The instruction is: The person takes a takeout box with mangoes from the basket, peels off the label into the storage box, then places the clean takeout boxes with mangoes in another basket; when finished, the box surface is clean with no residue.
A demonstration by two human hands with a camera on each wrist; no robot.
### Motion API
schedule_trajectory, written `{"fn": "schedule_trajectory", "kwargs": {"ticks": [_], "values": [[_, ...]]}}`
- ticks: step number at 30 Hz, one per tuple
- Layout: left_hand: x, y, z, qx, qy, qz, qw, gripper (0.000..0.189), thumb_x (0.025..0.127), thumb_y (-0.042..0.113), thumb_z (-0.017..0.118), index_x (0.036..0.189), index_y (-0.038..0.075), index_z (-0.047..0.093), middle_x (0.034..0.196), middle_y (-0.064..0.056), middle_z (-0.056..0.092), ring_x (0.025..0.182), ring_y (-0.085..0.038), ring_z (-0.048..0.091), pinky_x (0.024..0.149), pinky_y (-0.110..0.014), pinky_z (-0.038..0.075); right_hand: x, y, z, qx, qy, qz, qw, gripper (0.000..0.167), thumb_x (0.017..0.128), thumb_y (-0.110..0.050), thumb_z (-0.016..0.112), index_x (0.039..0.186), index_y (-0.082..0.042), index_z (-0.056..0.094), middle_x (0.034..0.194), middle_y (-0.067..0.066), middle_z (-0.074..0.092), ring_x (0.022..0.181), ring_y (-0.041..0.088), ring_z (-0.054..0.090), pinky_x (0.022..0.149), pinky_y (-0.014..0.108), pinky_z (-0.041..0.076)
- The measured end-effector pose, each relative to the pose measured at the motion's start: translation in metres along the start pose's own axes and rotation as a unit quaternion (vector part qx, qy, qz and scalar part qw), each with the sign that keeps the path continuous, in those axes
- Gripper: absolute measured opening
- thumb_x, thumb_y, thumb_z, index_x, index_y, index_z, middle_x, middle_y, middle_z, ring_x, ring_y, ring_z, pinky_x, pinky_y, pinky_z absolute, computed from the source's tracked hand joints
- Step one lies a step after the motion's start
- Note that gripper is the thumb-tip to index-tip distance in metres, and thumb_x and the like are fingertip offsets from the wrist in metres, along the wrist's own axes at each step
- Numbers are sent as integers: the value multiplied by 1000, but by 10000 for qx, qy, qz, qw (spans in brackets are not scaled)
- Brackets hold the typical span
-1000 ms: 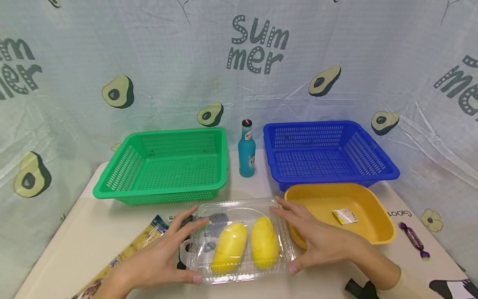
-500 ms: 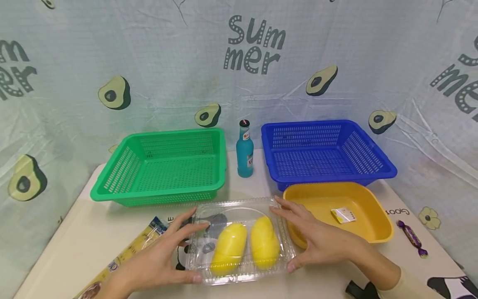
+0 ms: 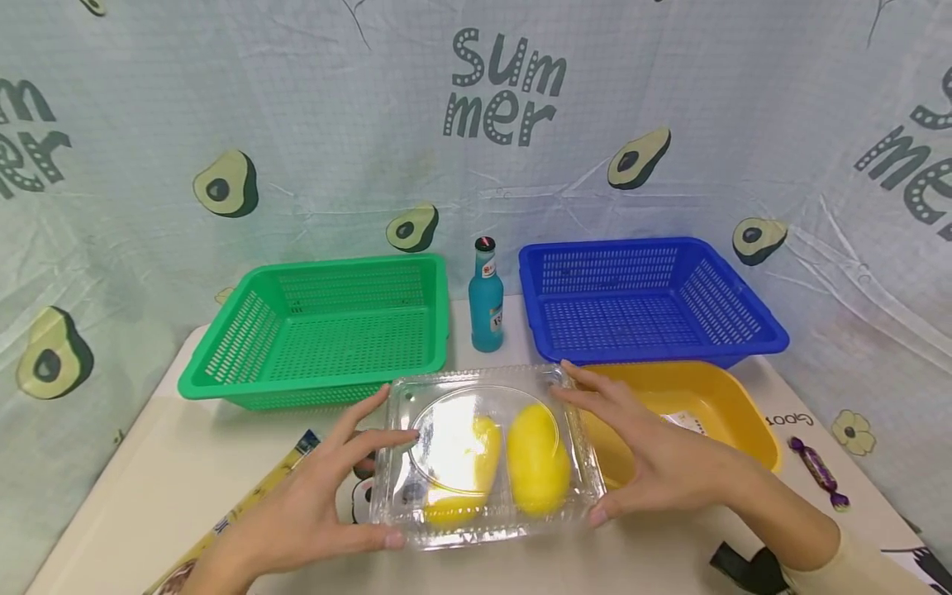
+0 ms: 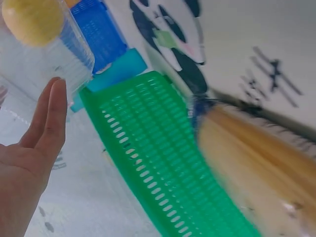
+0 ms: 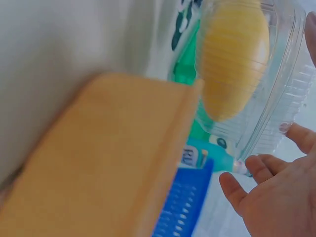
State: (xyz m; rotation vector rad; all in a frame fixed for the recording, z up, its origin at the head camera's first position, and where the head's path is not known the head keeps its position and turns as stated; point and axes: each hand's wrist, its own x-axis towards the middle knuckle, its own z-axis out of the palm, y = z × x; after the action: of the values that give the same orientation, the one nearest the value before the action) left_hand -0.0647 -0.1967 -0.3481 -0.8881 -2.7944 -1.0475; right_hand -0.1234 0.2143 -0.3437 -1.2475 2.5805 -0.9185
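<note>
A clear plastic clamshell box (image 3: pixel 476 378) with two yellow mangoes (image 3: pixel 539 463) inside is held between both hands, raised and tilted in the head view. My left hand (image 3: pixel 312 496) grips its left side, thumb low at the front corner and fingers over the lid edge. On the other side my right hand (image 3: pixel 654 454) grips it the same way, thumb at the near corner. Bright glare hides part of the left mango. In the left wrist view two extended fingers of the left hand (image 4: pixel 39 143) reach the box. The right wrist view shows fingertips of the right hand (image 5: pixel 281 192) along its rim.
Behind stand a green basket (image 3: pixel 316 384), a blue bottle (image 3: pixel 487 310) and a blue basket (image 3: pixel 662 357). A yellow basin (image 3: pixel 759 421) holding a small white packet (image 3: pixel 684 421) is partly behind the right hand. A long yellow pack (image 3: pixel 253 500) lies left, a purple-wrapped candy (image 3: pixel 818 471) right.
Both hands have lifted the clamshell box and tipped it toward the camera, shifting slightly right. It now overlaps the basin more. The mangoes have shifted in view with it.
</note>
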Motion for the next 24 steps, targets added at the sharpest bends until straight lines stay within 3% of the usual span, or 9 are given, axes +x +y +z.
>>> {"fn": "schedule_trajectory", "kwargs": {"ticks": [5, 10, 14, 18, 21, 24], "values": [[13, 5, -2, -119, 203, 362, 9991, 81, 79, 43, 89, 149, 35, 50, 172, -6, 12, 115, -15, 63, 88, -33, 59, -4, -3, -19, -248, 198, -54, 9995, 113, 73, -52, 90, 163, -28, 26, 174, 2, 4, 155, 35, 20, 103, 68, 46], [31, 10, 2, -317, 360, 726, 9962, 76, 81, 35, 89, 147, 31, 53, 173, -5, 9, 142, -35, 46, 90, -40, 59, -8, 0, -40, -468, 396, -173, 9980, 117, 69, -48, 93, 163, -25, 27, 173, 3, 9, 156, 31, 20, 101, 74, 42], [44, 13, 4, -330, 472, 797, 9952, 74, 81, 34, 89, 146, 31, 54, 173, -3, 9, 138, -33, 49, 90, -42, 59, -10, 1, -55, -589, 505, -251, 9967, 120, 68, -45, 95, 163, -21, 26, 173, 4, 12, 155, 20, 19, 101, 75, 40], [59, 18, 4, -248, 577, 864, 9943, 71, 82, 34, 88, 144, 32, 55, 173, -2, 11, 136, -29, 52, 95, -53, 57, -14, 4, -70, -697, 679, -352, 9946, 124, 64, -37, 98, 163, -16, 27, 173, 5, 13, 152, 15, 22, 119, 40, 34], [69, 21, 2, -268, 687, 1077, 9914, 69, 81, 30, 89, 142, 28, 57, 172, -6, 13, 139, -31, 48, 97, -56, 55, -15, 6, -79, -855, 802, -373, 9924, 126, 62, -35, 100, 163, -16, 28, 172, 5, 15, 151, 13, 25, 115, 15, 24], [80, 24, 1, -402, 742, 1178, 9895, 67, 82, 27, 88, 141, 25, 58, 172, -6, 13, 141, -29, 46, 96, -48, 57, -14, 8, -88, -969, 904, -364, 9905, 128, 59, -34, 101, 163, -16, 28, 172, 6, 17, 145, 10, 31, 112, 16, 31]]}}
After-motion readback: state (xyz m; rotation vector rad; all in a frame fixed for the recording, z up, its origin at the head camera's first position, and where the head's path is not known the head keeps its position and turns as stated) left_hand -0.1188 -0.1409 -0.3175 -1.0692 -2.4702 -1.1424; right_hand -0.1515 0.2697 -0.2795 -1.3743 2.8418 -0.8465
